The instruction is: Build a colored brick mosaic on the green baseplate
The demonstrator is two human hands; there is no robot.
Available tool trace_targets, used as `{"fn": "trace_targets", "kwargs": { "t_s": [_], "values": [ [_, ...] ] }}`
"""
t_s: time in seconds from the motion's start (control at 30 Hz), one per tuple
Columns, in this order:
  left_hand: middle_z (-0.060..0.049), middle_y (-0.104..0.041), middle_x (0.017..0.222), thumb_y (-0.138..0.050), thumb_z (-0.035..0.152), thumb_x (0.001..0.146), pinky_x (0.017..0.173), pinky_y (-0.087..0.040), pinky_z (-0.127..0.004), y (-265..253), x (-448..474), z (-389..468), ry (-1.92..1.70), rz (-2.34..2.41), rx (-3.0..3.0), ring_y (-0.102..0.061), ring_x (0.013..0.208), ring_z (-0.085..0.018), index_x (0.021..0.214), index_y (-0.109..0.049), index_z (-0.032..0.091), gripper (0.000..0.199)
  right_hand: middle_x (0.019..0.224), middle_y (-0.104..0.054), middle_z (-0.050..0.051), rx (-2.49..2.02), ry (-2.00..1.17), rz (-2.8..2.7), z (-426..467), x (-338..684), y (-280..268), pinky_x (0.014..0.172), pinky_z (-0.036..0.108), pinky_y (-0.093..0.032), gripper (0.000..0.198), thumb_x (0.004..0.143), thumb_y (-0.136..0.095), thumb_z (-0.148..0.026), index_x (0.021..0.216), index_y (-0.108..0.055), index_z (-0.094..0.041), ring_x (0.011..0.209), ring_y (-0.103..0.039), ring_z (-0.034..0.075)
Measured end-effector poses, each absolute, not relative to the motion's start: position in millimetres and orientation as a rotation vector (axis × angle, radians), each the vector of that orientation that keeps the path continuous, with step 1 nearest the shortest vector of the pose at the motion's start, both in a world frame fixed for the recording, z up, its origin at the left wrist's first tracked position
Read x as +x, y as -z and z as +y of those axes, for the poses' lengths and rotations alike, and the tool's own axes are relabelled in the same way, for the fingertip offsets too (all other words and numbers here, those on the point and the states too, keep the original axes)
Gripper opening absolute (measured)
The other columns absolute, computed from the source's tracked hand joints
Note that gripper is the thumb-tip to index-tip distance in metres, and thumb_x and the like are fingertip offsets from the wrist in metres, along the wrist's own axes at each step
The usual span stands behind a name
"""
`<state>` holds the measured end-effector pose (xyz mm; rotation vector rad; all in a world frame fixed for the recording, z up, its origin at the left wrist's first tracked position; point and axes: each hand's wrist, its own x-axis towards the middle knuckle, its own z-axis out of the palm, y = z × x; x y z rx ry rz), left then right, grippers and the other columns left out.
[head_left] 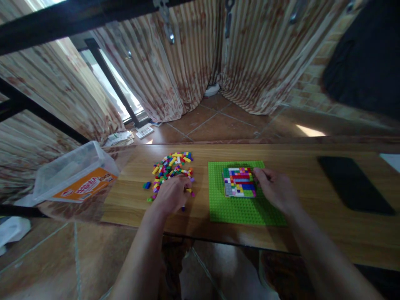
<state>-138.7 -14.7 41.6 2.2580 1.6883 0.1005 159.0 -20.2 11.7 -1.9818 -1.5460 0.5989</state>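
Observation:
My left hand (174, 192) is over the right part of a pile of small coloured building bricks (168, 166). Its fingers bend down among the bricks, and whatever they pinch is hidden. To the right, a green studded baseplate (217, 212) lies flat on the table. On it sits a low, roughly square block of multicoloured bricks (240, 182), with red, blue, white, yellow and grey pieces. My right hand (275, 187) rests at the block's right side, its thumb and bent fingers closed at the upper right corner.
A clear plastic box with an orange label (84, 185) stands at the table's left end. A dark flat rectangular object (354, 183) lies on the wooden table (193, 225) at right. A blue brick (146, 185) lies apart from the pile. Curtains hang beyond.

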Motion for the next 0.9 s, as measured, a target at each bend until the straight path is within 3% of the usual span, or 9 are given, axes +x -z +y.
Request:
{"fn": "trace_targets", "kwargs": {
  "t_s": [0.2,0.4,0.67,0.9],
  "values": [
    [-0.003,-0.072,0.082,-0.055,0.017,0.08,0.068,-0.042,-0.028,-45.9,-137.3,-10.7,-0.111,1.714,2.225,-0.066,0.078,-0.02,0.082,-0.067,0.021,0.013,0.081,-0.075,0.007,-1.994,-0.659,-1.475,-16.6,155.8,-16.2,0.067,0.03,-0.043,0.04,0.093,-0.044,-0.044,0.083,-0.073,-0.018,0.073,-0.067,0.022],
    [0.0,-0.065,0.072,-0.053,0.024,0.085,0.061,-0.043,-0.023,-51.6,-121.0,-8.4,-0.553,1.379,2.052,-0.058,0.064,-0.013,0.086,-0.064,0.018,0.013,0.077,-0.073,0.005,-1.757,-0.658,-1.315,-16.3,162.5,-10.9,0.065,0.03,-0.045,0.039,0.09,-0.048,-0.046,0.085,-0.073,-0.017,0.068,-0.065,0.019],
    [-0.002,-0.068,0.078,-0.054,0.026,0.086,0.064,-0.046,-0.023,-43.5,-59.1,-3.7,-0.763,1.12,1.67,-0.059,0.07,-0.013,0.1,-0.071,0.016,0.024,0.092,-0.072,0.005,-1.277,-0.676,-1.488,-28.4,151.1,-25.8,0.076,0.032,-0.051,0.019,0.087,-0.062,-0.036,0.092,-0.075,-0.023,0.084,-0.065,0.019],
    [-0.006,-0.073,0.096,-0.062,0.024,0.082,0.079,-0.052,-0.026,-39.6,-36.4,-4.2,-0.801,0.926,1.518,-0.066,0.087,-0.015,0.105,-0.066,0.014,0.026,0.108,-0.066,0.007,-1.095,-0.626,-1.734,-32.3,144.4,-25.5,0.092,0.037,-0.05,0.021,0.09,-0.062,-0.03,0.107,-0.073,-0.026,0.103,-0.063,0.02]
  ]
}}
